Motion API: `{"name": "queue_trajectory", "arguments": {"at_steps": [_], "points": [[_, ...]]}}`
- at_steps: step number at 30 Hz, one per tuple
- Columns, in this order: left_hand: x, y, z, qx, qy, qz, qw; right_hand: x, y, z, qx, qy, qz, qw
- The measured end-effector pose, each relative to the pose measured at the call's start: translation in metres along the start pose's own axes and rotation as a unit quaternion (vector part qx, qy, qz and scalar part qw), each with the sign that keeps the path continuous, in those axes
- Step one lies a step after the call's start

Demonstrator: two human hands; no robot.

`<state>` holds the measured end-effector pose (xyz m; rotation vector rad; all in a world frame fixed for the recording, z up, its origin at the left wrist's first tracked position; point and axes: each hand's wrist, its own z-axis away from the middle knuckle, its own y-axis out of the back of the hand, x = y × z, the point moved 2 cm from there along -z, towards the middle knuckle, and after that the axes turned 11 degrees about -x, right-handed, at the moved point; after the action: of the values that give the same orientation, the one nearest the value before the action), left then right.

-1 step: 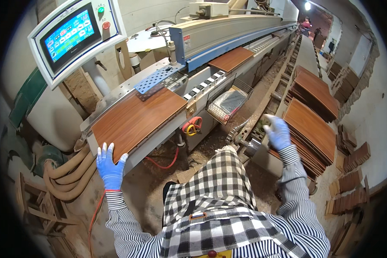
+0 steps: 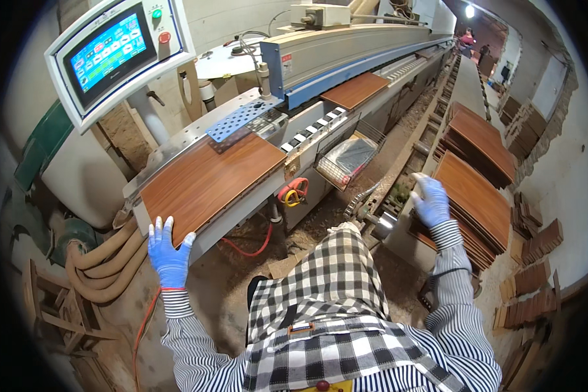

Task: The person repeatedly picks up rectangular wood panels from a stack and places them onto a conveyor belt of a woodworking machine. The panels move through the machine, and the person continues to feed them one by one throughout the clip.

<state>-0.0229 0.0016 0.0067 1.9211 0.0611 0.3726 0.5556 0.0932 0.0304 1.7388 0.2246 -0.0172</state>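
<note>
A brown wood-grain panel (image 2: pixel 206 179) lies flat on the feed table of a long grey and blue machine (image 2: pixel 346 55). My left hand (image 2: pixel 168 251), in a blue glove, rests open against the panel's near edge, fingers spread. My right hand (image 2: pixel 430 201), also in a blue glove, lies open on the near corner of a stack of the same brown panels (image 2: pixel 480 206) at my right. It grips nothing. A second panel (image 2: pixel 358 89) sits farther along the machine.
A control screen (image 2: pixel 111 52) on an arm hangs over the far left. A wire basket (image 2: pixel 349 157) juts from the machine's side. Tan hoses (image 2: pixel 101 264) coil on the dusty floor at left. Another panel stack (image 2: pixel 483 140) and small offcuts (image 2: pixel 536 242) stand at right.
</note>
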Motion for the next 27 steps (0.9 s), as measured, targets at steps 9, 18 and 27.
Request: {"name": "queue_trajectory", "arguments": {"at_steps": [9,18,27], "points": [[0.006,-0.001,0.001,0.008,0.079,0.025,0.996,0.082,-0.013,0.009,-0.088,-0.012,0.154,0.984],[0.003,-0.003,0.003,0.012,0.088,0.015,0.996,0.067,-0.024,0.046,0.044,-0.024,0.201,0.978],[-0.001,-0.009,0.003,0.015,0.086,0.005,0.996,0.131,-0.07,0.099,0.23,-0.321,-0.73,0.558]]}}
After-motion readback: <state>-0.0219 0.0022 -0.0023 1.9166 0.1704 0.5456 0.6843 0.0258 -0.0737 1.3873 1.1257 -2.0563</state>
